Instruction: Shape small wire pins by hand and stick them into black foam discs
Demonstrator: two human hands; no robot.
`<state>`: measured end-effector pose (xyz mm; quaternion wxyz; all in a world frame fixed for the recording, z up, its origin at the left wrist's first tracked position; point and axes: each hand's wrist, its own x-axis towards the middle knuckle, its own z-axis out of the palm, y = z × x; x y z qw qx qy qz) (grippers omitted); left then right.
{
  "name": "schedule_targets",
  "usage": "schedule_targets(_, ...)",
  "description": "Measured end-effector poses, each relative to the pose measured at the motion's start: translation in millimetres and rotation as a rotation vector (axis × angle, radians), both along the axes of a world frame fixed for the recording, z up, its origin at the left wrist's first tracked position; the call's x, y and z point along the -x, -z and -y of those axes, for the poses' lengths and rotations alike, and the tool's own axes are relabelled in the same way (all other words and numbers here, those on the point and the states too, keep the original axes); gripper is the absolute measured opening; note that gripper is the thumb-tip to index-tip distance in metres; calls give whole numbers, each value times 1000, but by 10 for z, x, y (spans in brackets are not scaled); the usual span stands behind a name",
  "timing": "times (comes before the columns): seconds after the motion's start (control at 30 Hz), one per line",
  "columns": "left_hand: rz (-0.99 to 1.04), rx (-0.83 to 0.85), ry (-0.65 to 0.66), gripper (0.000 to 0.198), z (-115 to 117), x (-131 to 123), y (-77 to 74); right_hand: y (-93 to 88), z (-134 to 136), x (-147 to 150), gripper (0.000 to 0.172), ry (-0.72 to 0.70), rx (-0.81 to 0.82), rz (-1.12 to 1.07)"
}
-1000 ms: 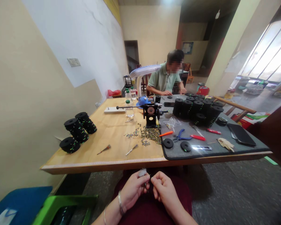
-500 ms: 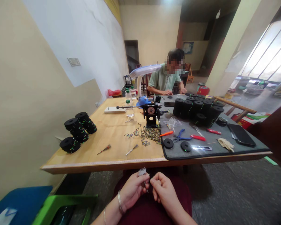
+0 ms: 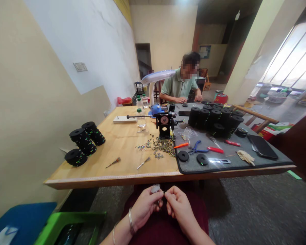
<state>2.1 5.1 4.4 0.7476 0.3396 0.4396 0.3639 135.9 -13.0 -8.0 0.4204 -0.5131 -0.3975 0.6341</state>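
Held close together over a dark red lap (image 3: 168, 231), the two hands nearly meet at the fingertips. Thumb and fingers of the left hand (image 3: 149, 204) are clamped on a bundle of fine whitish strands (image 3: 155, 188), whose frayed end points towards twelve o'clock. The right hand (image 3: 177, 204), just beside it at three o'clock, has thumb and forefinger pinched together; whether anything sits between them is too small to tell.

Taking the hands as the dial's centre, the wooden table (image 3: 99, 166) edge lies just beyond at twelve. Further that way are a heap of tiny dark-and-yellow pieces (image 3: 165, 146), a black winding machine (image 3: 164, 120) with a round dial and, behind it, a desk lamp (image 3: 158, 76). One small brush-like bundle (image 3: 144, 163) lies at eleven, another, a darker tuft (image 3: 113, 162), at ten. Black foam rolls (image 3: 83, 144) stand beyond it. On the grey mat (image 3: 193, 168), an orange-handled tool (image 3: 181, 145) lies at one and a pale glove (image 3: 246, 157) at two. Across the table at twelve sits a co-worker (image 3: 180, 86), hands at the far edge.
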Motion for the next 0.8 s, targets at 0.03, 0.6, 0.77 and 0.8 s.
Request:
schedule_targets(0.03, -23, -16, 5, 33, 2, 2, -1, 2, -4, -4, 53, 4, 2, 4)
schedule_targets(0.6, -302, -241, 107, 29, 11, -3, 2, 42, -37, -26, 49, 67, 5, -64)
schedule_targets(0.77, -273, -221, 112, 29, 20, -16, -46, 56, -36, -29, 48, 89, -32, -67)
schedule_targets(0.8, -260, -214, 100, 28, 21, -21, -57, 52, -31, -26, 47, 90, -39, -65)
